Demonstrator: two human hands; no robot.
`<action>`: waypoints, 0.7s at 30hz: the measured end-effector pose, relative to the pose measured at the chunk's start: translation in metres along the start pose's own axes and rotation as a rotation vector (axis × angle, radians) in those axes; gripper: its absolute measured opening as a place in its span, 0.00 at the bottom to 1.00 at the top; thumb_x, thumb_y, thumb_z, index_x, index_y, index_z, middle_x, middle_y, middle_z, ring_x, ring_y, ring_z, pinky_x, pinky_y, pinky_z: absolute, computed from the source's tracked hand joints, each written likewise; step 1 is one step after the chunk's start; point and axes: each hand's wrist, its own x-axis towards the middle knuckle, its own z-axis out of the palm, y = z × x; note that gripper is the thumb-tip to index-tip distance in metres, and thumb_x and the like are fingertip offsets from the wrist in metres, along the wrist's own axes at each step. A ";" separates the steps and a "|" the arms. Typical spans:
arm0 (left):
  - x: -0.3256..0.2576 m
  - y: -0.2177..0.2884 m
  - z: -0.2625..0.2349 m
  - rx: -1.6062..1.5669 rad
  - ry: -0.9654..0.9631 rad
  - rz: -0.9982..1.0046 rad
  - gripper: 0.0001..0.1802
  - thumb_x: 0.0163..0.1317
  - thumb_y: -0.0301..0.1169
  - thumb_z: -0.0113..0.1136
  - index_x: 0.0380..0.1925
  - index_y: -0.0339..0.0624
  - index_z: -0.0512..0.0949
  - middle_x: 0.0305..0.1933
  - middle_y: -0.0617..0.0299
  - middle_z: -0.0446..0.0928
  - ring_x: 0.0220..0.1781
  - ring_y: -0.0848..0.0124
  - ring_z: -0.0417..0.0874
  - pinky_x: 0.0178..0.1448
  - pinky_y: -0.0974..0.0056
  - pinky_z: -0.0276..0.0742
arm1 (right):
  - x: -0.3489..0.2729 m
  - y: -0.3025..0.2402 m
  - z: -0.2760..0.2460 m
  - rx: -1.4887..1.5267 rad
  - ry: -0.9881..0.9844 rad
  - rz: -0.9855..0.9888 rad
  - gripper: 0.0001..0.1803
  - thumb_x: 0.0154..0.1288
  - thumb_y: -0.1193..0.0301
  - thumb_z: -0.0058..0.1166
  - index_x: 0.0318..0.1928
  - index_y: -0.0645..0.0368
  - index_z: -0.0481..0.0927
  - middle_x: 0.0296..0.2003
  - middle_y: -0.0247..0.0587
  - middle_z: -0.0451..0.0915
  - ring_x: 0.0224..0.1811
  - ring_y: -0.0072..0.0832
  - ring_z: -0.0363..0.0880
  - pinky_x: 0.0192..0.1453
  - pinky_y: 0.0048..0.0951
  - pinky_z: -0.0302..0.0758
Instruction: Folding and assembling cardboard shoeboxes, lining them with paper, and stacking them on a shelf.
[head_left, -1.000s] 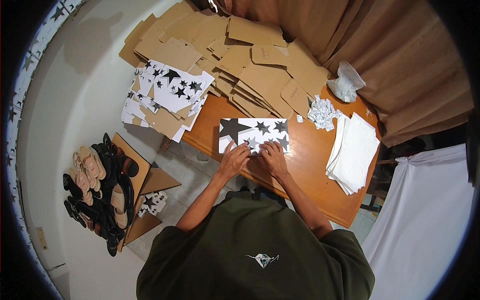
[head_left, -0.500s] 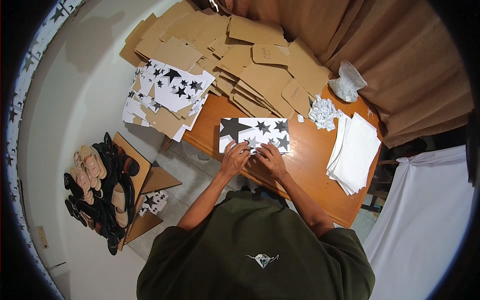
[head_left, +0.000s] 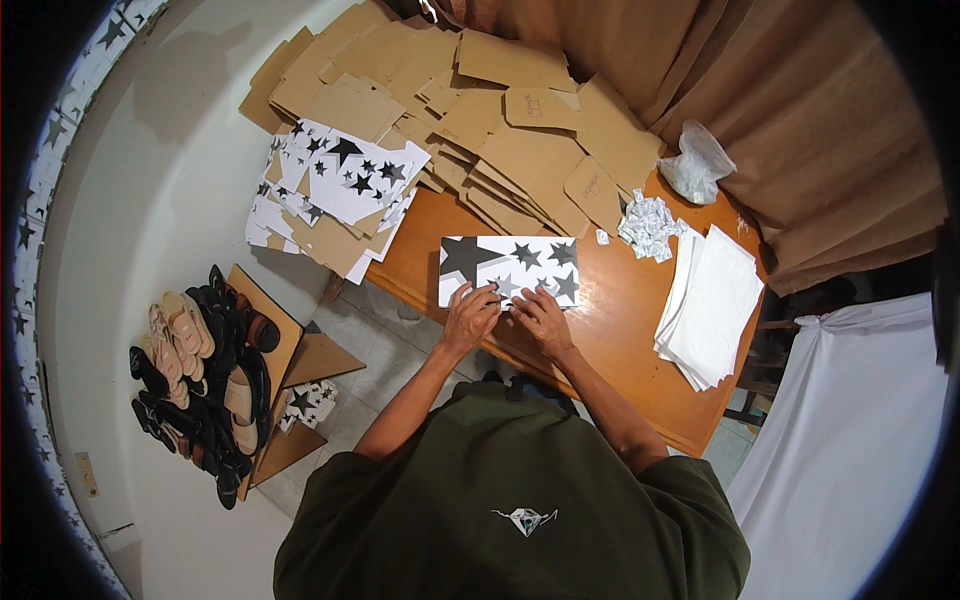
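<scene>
A white box (head_left: 510, 262) printed with black and grey stars lies on the wooden table in front of me, its long side toward my body. At its near edge, my left hand (head_left: 471, 318) has bent fingers over the top, left of the middle. My right hand (head_left: 541, 318) grips the same edge a little to the right, fingers on the top face. The thumbs point toward each other, and part of the near side is hidden under the hands.
Flat brown cardboard pieces (head_left: 520, 150) are heaped at the back, with star-printed sheets (head_left: 350, 180) at the left. Small white packets (head_left: 650, 228), a plastic bag (head_left: 697, 165) and white paper (head_left: 706, 305) lie at right. Shoes (head_left: 205, 370) crowd a stand at left.
</scene>
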 end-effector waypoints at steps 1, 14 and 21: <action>0.001 0.000 0.000 -0.001 -0.001 0.001 0.03 0.59 0.26 0.71 0.33 0.42 0.85 0.49 0.63 0.84 0.65 0.64 0.81 0.74 0.44 0.62 | 0.001 0.000 -0.001 0.004 0.005 -0.001 0.19 0.59 0.71 0.63 0.53 0.57 0.84 0.56 0.39 0.82 0.65 0.42 0.76 0.75 0.52 0.69; 0.007 -0.003 0.007 0.060 -0.005 0.017 0.08 0.56 0.24 0.69 0.37 0.42 0.85 0.52 0.64 0.87 0.65 0.71 0.83 0.76 0.34 0.52 | 0.005 0.006 0.000 -0.020 -0.037 0.055 0.22 0.58 0.73 0.64 0.55 0.61 0.82 0.49 0.47 0.86 0.56 0.37 0.82 0.73 0.47 0.69; 0.007 0.008 0.002 0.083 -0.040 -0.040 0.11 0.58 0.28 0.69 0.41 0.44 0.86 0.56 0.63 0.85 0.68 0.66 0.80 0.75 0.36 0.51 | 0.018 0.000 -0.025 0.093 -0.144 0.215 0.21 0.66 0.71 0.61 0.59 0.58 0.80 0.53 0.51 0.84 0.58 0.39 0.81 0.76 0.51 0.65</action>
